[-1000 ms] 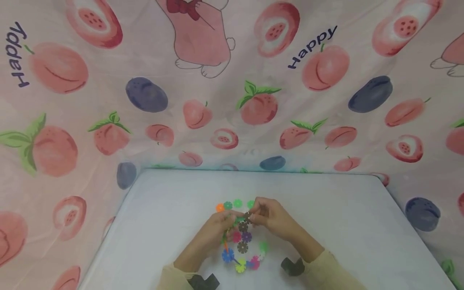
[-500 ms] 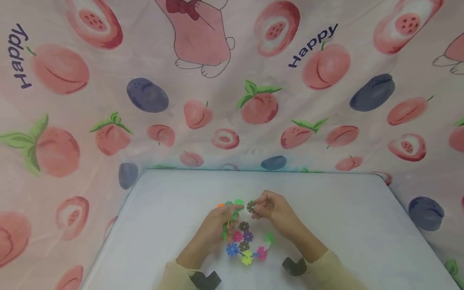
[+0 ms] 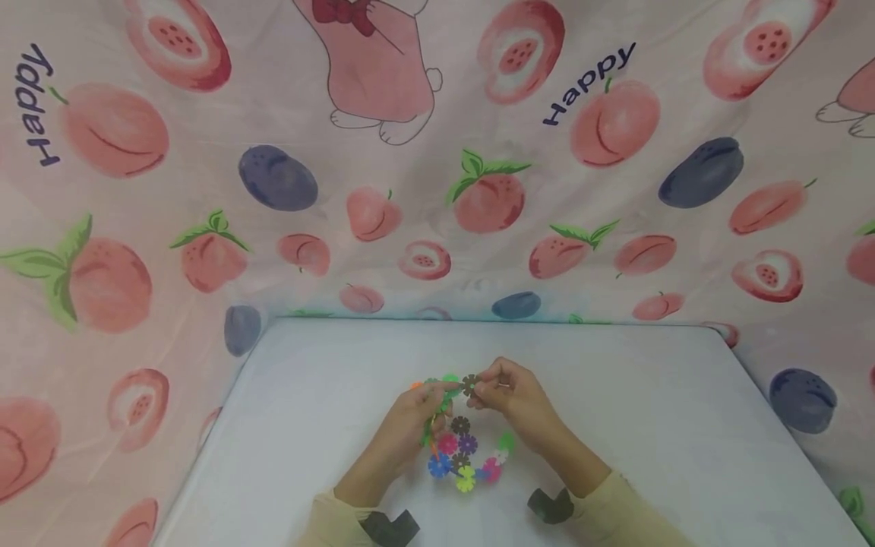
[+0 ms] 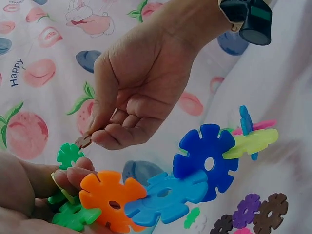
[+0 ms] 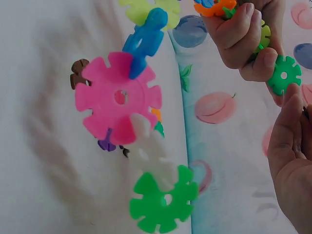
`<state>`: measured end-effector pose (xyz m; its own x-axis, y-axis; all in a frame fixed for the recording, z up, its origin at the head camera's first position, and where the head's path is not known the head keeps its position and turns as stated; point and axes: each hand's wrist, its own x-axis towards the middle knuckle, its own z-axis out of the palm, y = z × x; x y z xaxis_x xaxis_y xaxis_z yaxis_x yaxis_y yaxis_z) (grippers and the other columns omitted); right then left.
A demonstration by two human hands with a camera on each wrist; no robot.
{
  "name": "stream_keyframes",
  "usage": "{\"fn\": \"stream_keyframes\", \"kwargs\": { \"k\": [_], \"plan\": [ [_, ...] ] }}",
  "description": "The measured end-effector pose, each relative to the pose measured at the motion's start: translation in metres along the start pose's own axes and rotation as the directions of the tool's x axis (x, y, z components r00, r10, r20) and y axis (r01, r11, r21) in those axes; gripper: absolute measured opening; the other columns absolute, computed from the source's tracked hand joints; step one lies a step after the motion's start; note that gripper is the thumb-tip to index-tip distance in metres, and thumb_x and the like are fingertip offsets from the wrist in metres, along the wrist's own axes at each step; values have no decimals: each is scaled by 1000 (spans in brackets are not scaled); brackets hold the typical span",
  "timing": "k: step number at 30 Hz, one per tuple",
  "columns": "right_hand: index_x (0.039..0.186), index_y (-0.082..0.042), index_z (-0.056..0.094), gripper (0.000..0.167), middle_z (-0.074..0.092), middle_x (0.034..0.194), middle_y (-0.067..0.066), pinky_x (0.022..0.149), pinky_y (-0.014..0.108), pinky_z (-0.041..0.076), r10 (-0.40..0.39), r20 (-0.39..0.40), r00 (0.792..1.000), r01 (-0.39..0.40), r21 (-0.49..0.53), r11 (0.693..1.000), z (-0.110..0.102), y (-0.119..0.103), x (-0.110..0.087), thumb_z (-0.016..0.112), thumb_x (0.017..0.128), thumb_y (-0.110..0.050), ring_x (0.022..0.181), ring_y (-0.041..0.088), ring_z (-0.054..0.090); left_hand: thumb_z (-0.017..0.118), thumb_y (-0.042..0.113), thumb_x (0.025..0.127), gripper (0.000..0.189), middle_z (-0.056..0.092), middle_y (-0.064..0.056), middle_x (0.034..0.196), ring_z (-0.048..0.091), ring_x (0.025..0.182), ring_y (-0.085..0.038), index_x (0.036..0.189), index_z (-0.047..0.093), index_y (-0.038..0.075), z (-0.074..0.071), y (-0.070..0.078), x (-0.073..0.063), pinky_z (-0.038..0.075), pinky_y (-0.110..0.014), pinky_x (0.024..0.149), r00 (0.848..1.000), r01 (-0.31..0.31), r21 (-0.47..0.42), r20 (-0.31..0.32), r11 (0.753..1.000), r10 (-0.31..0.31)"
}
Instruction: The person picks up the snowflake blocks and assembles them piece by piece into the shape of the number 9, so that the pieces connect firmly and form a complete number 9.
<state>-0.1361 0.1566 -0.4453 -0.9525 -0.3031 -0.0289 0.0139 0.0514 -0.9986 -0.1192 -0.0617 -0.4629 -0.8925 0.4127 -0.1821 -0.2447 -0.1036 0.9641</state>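
head view: both hands at work on a disc chain

the left grip holds one end of a chain of slotted plastic discs, its fingers curled round green and yellow pieces. the right hand pinches a brown disc between thumb and fingers, just beside the green disc at the held end; whether the two touch, i cannot tell.

from the left hand the chain runs through an orange disc and blue ones, then yellow, blue, pink and white, to a green end disc. it curves round a small cluster of loose discs, brown, pink and purple, on the white table. beyond the left hand lie more discs, orange and green. a fruit-printed cloth hangs behind; pale sleeves cover the forearms.
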Motion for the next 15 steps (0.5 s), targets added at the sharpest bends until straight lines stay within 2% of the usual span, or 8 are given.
{"fn": "stream_keyframes", "kwargs": {
  "k": [4, 10, 15],
  "plan": [
    [101, 4, 54, 15, 68, 107, 18, 86, 34, 62, -2, -32, 999, 2, 0, 1000, 0, -1, 0, 64, 99, -7, 88, 21, 75, 42, 29, 111, 43, 54, -1, 96, 43, 67, -7, 144, 54, 5, -1, 2, -1, 43, -17, 60, 1000, -17, 19, 9, 1000, 17],
    [103, 6, 55, 18, 67, 110, 20, 87, 35, 61, -17, 9, 1000, 17, -14, 1000, 4, -5, -2, 64, 98, -9, 88, 22, 76, 44, 30, 110, 42, 55, -1, 96, 42, 66, -7, 142, 56, 6, 1, 2, -1, 42, -17, 60, 1000, -18, 14, 0, 1000, 18],
    [102, 4, 54, 18, 64, 112, 21, 88, 33, 61, -23, 8, 1000, 23, -24, 999, 7, -6, -4, 65, 99, -9, 89, 21, 76, 45, 30, 110, 41, 55, -1, 95, 42, 65, -8, 140, 58, 6, 3, 3, -3, 41, -17, 59, 1000, -22, 14, -12, 1000, 23]
  ]
}}
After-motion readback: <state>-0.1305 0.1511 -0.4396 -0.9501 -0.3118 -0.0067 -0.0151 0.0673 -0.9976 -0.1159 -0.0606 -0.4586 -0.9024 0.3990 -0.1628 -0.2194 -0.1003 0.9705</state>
